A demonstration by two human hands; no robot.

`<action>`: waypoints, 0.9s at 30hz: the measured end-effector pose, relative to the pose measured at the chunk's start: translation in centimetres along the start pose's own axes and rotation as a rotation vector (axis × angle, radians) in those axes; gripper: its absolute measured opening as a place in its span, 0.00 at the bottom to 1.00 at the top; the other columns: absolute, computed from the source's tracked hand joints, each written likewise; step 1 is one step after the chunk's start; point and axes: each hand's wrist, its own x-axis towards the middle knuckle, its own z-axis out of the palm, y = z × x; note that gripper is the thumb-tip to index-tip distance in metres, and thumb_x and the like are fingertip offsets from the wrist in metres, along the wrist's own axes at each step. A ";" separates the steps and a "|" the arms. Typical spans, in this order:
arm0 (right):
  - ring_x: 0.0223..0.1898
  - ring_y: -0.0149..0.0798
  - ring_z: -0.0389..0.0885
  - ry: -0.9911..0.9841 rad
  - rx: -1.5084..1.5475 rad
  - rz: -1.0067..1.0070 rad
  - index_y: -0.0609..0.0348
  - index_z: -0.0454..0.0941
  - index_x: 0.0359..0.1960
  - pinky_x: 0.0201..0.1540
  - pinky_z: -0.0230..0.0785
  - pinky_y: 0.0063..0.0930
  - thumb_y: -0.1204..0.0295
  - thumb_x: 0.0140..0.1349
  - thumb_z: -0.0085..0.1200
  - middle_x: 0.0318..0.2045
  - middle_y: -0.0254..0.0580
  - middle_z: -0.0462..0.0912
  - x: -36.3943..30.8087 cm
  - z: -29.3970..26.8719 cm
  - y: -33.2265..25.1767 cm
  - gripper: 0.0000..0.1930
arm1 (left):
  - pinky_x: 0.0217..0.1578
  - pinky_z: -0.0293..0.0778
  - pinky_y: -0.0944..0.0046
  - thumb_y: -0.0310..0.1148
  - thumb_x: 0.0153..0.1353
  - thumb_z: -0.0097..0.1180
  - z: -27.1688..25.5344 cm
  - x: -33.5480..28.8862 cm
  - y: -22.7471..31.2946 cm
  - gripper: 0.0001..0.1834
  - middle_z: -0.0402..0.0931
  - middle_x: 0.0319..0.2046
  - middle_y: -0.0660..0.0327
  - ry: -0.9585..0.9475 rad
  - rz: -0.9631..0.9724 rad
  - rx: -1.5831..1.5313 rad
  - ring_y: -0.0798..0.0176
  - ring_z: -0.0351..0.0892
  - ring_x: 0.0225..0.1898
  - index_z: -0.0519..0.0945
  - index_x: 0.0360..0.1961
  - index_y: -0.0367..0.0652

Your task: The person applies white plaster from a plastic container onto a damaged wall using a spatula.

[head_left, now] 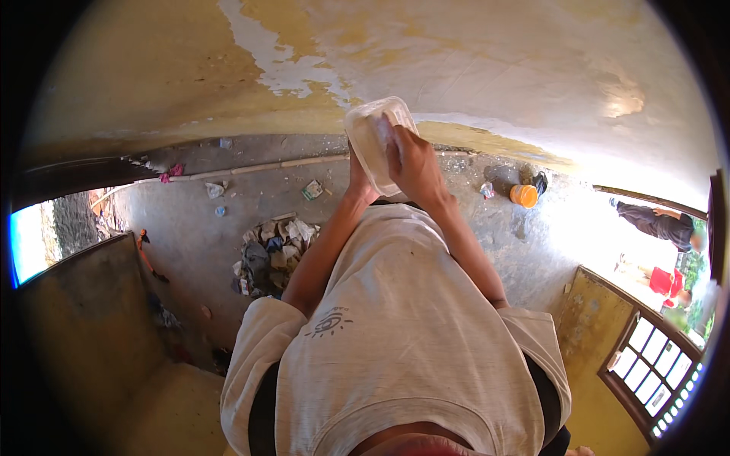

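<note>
A pale, translucent rectangular plastic tub (363, 149) is held up close to the wall, tilted so its inside shows. My left hand (360, 176) grips it from the left and below, with most of its fingers hidden behind the tub. Over the tub's right side, my right hand (417, 166) reaches in with bent fingers. Something whitish shows by those fingertips, too blurred to name. Pale smears coat the tub's inside.
Ahead rises a wall (494, 68) with flaking yellow paint and pale patches. Along its foot lies a bamboo pole (289, 163). A rubbish heap (275, 251) is at left; an orange bucket (523, 196) stands at right. Two people are beyond the right opening.
</note>
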 end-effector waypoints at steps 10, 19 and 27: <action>0.29 0.64 0.77 -0.103 -0.096 0.011 0.65 0.67 0.40 0.31 0.70 0.51 0.77 0.59 0.48 0.29 0.60 0.77 0.0 -0.1 0.7 0.08 | 0.54 0.74 0.54 0.49 0.70 0.37 1.2 0.1 0.6 0.26 0.70 0.56 0.58 0.006 0.018 0.051 0.59 0.74 0.55 0.63 0.63 0.47; 0.30 0.62 0.77 -0.138 -0.067 -0.034 0.65 0.68 0.40 0.32 0.70 0.49 0.78 0.58 0.50 0.30 0.59 0.76 -1.2 0.6 -0.8 0.09 | 0.55 0.73 0.56 0.60 0.69 0.29 -0.6 0.3 -0.2 0.32 0.71 0.55 0.60 0.061 -0.061 0.121 0.59 0.73 0.56 0.66 0.61 0.50; 0.31 0.64 0.75 -0.112 0.010 -0.020 0.70 0.71 0.43 0.33 0.67 0.47 0.82 0.56 0.51 0.29 0.62 0.76 -0.3 -0.3 1.2 0.12 | 0.54 0.74 0.55 0.60 0.69 0.31 0.2 -0.1 0.0 0.31 0.71 0.55 0.60 0.126 -0.082 0.127 0.59 0.73 0.55 0.65 0.62 0.50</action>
